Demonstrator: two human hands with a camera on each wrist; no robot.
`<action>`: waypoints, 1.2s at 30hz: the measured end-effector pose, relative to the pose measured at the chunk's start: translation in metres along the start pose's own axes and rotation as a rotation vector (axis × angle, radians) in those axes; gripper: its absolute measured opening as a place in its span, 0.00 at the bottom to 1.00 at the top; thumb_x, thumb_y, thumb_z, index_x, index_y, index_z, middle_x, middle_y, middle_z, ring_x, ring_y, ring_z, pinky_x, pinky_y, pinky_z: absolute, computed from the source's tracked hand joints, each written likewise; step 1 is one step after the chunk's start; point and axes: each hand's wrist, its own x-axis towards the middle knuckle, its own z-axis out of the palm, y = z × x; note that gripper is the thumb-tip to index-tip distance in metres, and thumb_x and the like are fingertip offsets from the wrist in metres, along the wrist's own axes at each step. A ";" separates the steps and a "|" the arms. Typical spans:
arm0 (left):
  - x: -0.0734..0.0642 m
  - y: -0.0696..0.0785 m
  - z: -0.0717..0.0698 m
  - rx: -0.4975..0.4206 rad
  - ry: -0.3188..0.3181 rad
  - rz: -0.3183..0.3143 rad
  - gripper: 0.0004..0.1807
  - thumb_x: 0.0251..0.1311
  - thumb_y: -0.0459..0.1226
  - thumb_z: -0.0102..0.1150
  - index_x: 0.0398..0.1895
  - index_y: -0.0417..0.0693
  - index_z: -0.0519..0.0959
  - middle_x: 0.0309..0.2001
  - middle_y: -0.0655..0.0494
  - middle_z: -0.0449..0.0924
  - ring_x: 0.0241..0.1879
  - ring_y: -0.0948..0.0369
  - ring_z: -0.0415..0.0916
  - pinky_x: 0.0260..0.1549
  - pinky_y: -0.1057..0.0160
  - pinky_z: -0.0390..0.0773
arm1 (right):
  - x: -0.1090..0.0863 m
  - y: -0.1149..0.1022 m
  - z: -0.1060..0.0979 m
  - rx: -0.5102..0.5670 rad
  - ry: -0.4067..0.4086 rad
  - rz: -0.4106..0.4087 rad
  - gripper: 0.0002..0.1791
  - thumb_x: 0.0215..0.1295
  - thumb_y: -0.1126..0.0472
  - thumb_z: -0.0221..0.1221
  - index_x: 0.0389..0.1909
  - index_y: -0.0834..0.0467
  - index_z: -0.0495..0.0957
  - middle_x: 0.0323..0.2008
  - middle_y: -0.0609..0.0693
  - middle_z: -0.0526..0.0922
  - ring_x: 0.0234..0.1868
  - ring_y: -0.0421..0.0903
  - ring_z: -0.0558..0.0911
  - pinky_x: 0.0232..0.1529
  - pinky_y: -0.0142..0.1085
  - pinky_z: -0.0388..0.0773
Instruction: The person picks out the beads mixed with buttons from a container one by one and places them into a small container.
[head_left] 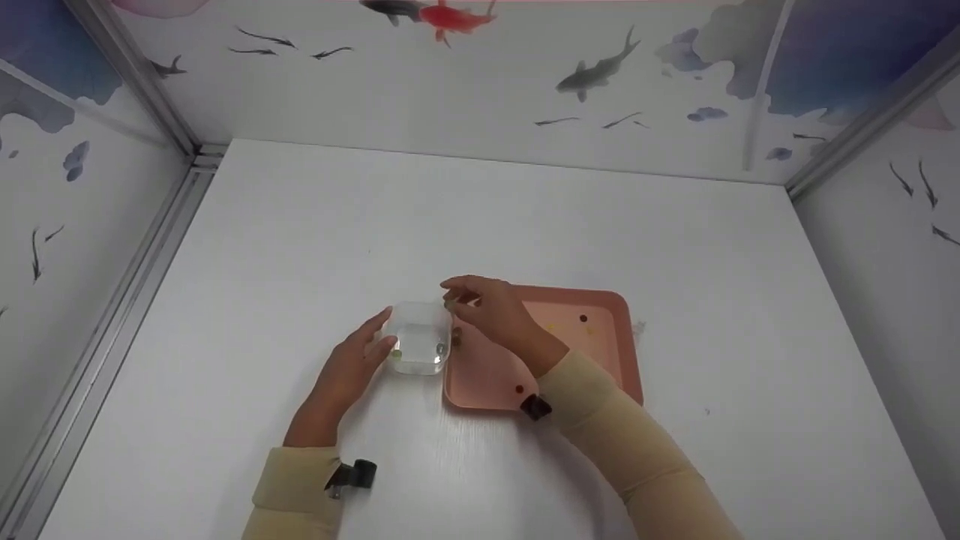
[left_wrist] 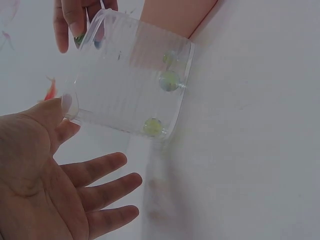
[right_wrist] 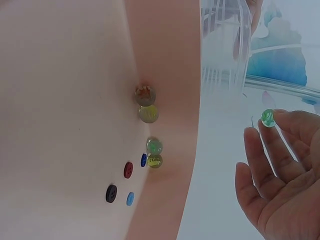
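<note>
My left hand (head_left: 351, 369) grips a clear plastic container (head_left: 417, 313) at its rim, left of the pink tray (head_left: 486, 375). Several glass marbles (left_wrist: 169, 81) lie at the bottom of the container in the left wrist view. Over the tray's left edge, beside the container's rim, is my right hand (head_left: 491, 315). Its thumb and a fingertip pinch a green glass marble (right_wrist: 268, 118), while the other fingers spread loosely. More marbles (right_wrist: 145, 95) rest along the tray's inner wall, touching or close to one another.
Small buttons lie in the tray, among them a red button (right_wrist: 128, 170), a black button (right_wrist: 111, 193) and a light blue button (right_wrist: 130, 199). Everything stands on a white table (head_left: 337, 210). Walls printed with fish (head_left: 598, 73) enclose its back and sides.
</note>
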 end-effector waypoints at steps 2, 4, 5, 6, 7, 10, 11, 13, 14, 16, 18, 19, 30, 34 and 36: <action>-0.001 0.000 0.000 -0.002 -0.001 -0.006 0.30 0.73 0.52 0.43 0.76 0.62 0.55 0.74 0.46 0.56 0.71 0.43 0.55 0.66 0.37 0.54 | 0.000 -0.001 0.002 0.002 -0.010 0.000 0.18 0.67 0.64 0.60 0.57 0.57 0.78 0.45 0.50 0.84 0.47 0.45 0.81 0.50 0.38 0.79; -0.001 0.001 -0.001 -0.004 -0.002 -0.011 0.30 0.73 0.53 0.43 0.76 0.62 0.55 0.74 0.47 0.56 0.71 0.43 0.55 0.66 0.37 0.54 | 0.000 -0.003 0.003 0.005 -0.018 -0.006 0.18 0.67 0.63 0.60 0.57 0.57 0.78 0.45 0.50 0.84 0.46 0.45 0.82 0.48 0.37 0.80; -0.001 0.001 -0.001 -0.007 -0.002 -0.011 0.30 0.73 0.53 0.43 0.76 0.62 0.55 0.74 0.47 0.55 0.71 0.43 0.55 0.67 0.37 0.54 | 0.000 -0.004 0.004 0.004 -0.021 -0.011 0.18 0.67 0.63 0.60 0.57 0.57 0.78 0.45 0.50 0.84 0.46 0.45 0.82 0.47 0.36 0.80; -0.001 0.001 -0.001 -0.011 -0.003 -0.013 0.30 0.72 0.53 0.42 0.76 0.62 0.55 0.74 0.48 0.55 0.71 0.43 0.54 0.67 0.37 0.53 | 0.000 -0.004 0.005 0.002 -0.025 -0.017 0.17 0.67 0.63 0.60 0.57 0.57 0.78 0.45 0.50 0.84 0.45 0.45 0.82 0.47 0.36 0.80; -0.001 0.001 -0.001 -0.011 -0.004 -0.013 0.31 0.72 0.53 0.42 0.76 0.62 0.55 0.74 0.48 0.55 0.71 0.43 0.54 0.67 0.37 0.53 | 0.000 -0.005 0.005 0.002 -0.030 -0.013 0.17 0.67 0.63 0.60 0.57 0.56 0.78 0.45 0.50 0.84 0.45 0.44 0.82 0.45 0.35 0.81; -0.001 0.001 -0.001 -0.018 -0.006 -0.005 0.31 0.72 0.54 0.42 0.76 0.61 0.55 0.74 0.47 0.55 0.71 0.43 0.54 0.67 0.38 0.53 | 0.000 -0.008 0.007 0.029 -0.052 -0.007 0.17 0.67 0.64 0.59 0.57 0.57 0.78 0.45 0.50 0.83 0.44 0.45 0.81 0.42 0.36 0.82; -0.001 0.001 -0.001 -0.020 -0.007 -0.002 0.31 0.72 0.54 0.43 0.76 0.61 0.55 0.74 0.47 0.55 0.71 0.43 0.54 0.67 0.38 0.53 | 0.000 -0.009 0.007 0.037 -0.061 -0.002 0.18 0.67 0.64 0.59 0.57 0.57 0.78 0.45 0.50 0.83 0.44 0.45 0.81 0.40 0.35 0.82; -0.001 0.001 -0.001 -0.022 -0.008 0.002 0.31 0.72 0.54 0.43 0.76 0.60 0.55 0.74 0.47 0.55 0.72 0.43 0.53 0.67 0.38 0.53 | 0.000 -0.010 0.008 0.053 -0.079 0.016 0.18 0.67 0.64 0.60 0.57 0.56 0.78 0.46 0.51 0.83 0.44 0.45 0.81 0.38 0.35 0.83; 0.000 0.000 -0.001 -0.022 -0.008 0.004 0.31 0.72 0.54 0.43 0.76 0.60 0.55 0.74 0.46 0.55 0.72 0.43 0.53 0.67 0.38 0.53 | 0.000 -0.011 0.009 0.055 -0.087 0.021 0.18 0.67 0.64 0.60 0.58 0.56 0.78 0.47 0.51 0.83 0.45 0.45 0.81 0.38 0.34 0.83; 0.000 0.000 0.000 -0.021 -0.011 0.002 0.32 0.72 0.54 0.43 0.76 0.60 0.55 0.74 0.46 0.55 0.72 0.43 0.53 0.67 0.38 0.52 | 0.000 -0.012 0.009 0.028 -0.096 0.027 0.18 0.67 0.63 0.60 0.58 0.55 0.78 0.47 0.50 0.83 0.46 0.45 0.81 0.38 0.33 0.82; 0.001 0.000 0.000 -0.020 -0.013 0.002 0.32 0.72 0.55 0.43 0.76 0.60 0.55 0.74 0.45 0.55 0.72 0.43 0.52 0.68 0.38 0.52 | 0.000 -0.013 0.009 -0.011 -0.104 0.024 0.18 0.67 0.62 0.60 0.58 0.54 0.78 0.48 0.49 0.83 0.48 0.44 0.81 0.39 0.32 0.82; 0.001 0.000 0.000 -0.020 -0.014 0.002 0.32 0.72 0.55 0.43 0.76 0.60 0.55 0.74 0.45 0.55 0.72 0.42 0.52 0.68 0.38 0.52 | 0.000 -0.014 0.008 -0.030 -0.108 0.019 0.18 0.68 0.62 0.60 0.58 0.54 0.78 0.48 0.49 0.83 0.49 0.45 0.81 0.40 0.32 0.82; -0.001 0.001 -0.001 -0.032 -0.026 0.008 0.32 0.72 0.54 0.43 0.76 0.59 0.55 0.74 0.44 0.55 0.72 0.42 0.52 0.67 0.38 0.53 | 0.001 -0.017 0.011 -0.110 -0.141 -0.037 0.18 0.66 0.64 0.60 0.57 0.55 0.79 0.45 0.50 0.83 0.43 0.44 0.82 0.29 0.28 0.81; -0.001 0.000 -0.001 -0.028 -0.024 -0.001 0.32 0.72 0.55 0.43 0.76 0.60 0.55 0.74 0.45 0.55 0.72 0.43 0.53 0.67 0.38 0.53 | 0.001 -0.014 0.013 -0.141 -0.154 -0.086 0.18 0.66 0.64 0.60 0.57 0.57 0.79 0.44 0.50 0.83 0.43 0.44 0.82 0.29 0.27 0.81; 0.000 0.000 0.000 -0.021 -0.023 -0.001 0.32 0.72 0.55 0.43 0.76 0.60 0.55 0.74 0.45 0.55 0.72 0.43 0.53 0.67 0.38 0.53 | 0.000 -0.013 0.013 -0.154 -0.161 -0.103 0.18 0.66 0.64 0.60 0.56 0.57 0.79 0.43 0.50 0.82 0.44 0.44 0.82 0.30 0.27 0.81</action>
